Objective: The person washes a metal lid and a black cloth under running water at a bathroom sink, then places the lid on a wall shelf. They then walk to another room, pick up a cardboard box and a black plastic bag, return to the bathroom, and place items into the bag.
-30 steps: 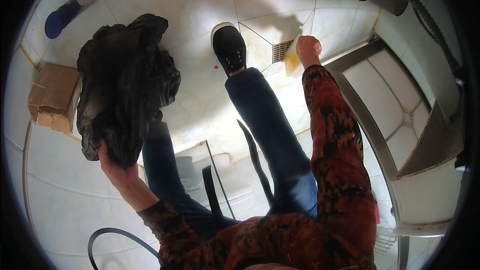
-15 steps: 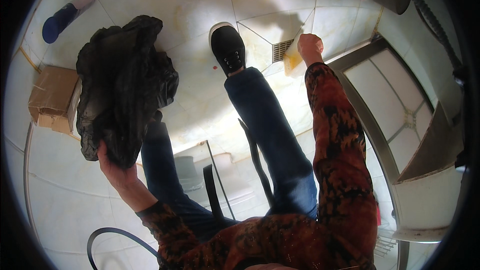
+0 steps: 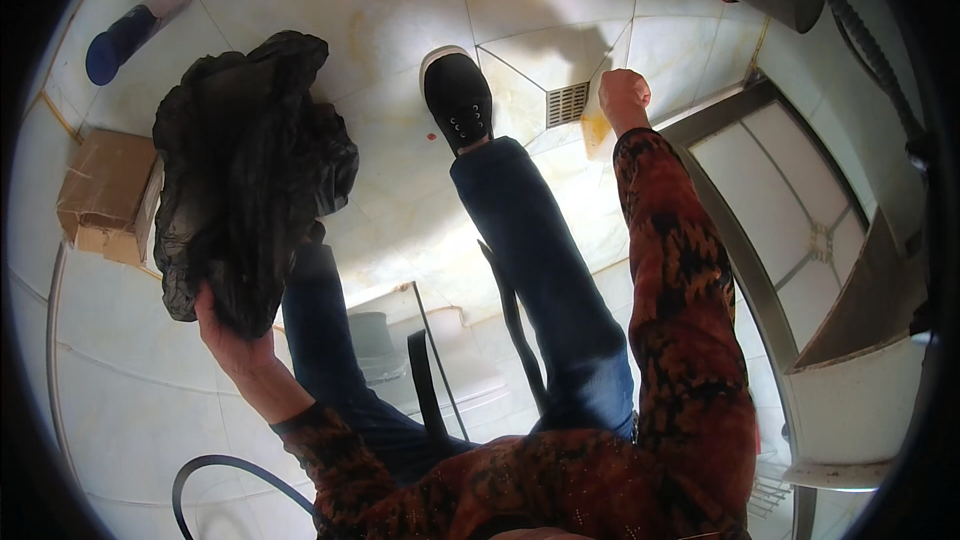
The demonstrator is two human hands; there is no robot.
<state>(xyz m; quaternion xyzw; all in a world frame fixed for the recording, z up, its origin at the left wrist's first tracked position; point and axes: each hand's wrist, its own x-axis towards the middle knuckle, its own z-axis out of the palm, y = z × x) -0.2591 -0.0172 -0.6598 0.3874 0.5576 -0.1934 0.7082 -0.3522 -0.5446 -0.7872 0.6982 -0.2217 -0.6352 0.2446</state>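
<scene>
Barely anything has moved in the past second: the person's bare right hand (image 3: 625, 100) sits a touch farther from the square metal floor drain (image 3: 568, 105). Near the far left corner of the pale, stained tile floor (image 3: 370, 20) I see a dark blue and whitish cylinder (image 3: 130, 38). By the floor's left edge is a brown cardboard box (image 3: 100, 175), its near end open. Just beside it, over the floor, is a crumpled black plastic bag (image 3: 245, 180), held by its near end in the bare left hand (image 3: 238, 345). That forearm (image 3: 275, 390) reaches forward and left; one digit presses along the bag's left edge, the other fingers hidden by the plastic, so I cannot tell how they curl. A black lace-up shoe (image 3: 457, 95) with a white rim stands mid-floor. Right of it, between the drain and the grey-framed panel (image 3: 770, 180) at the floor's right edge, the right arm (image 3: 680, 270) stretches almost straight ahead, its hand balled, fingers folded tight. Whether they enclose anything, I cannot tell.
</scene>
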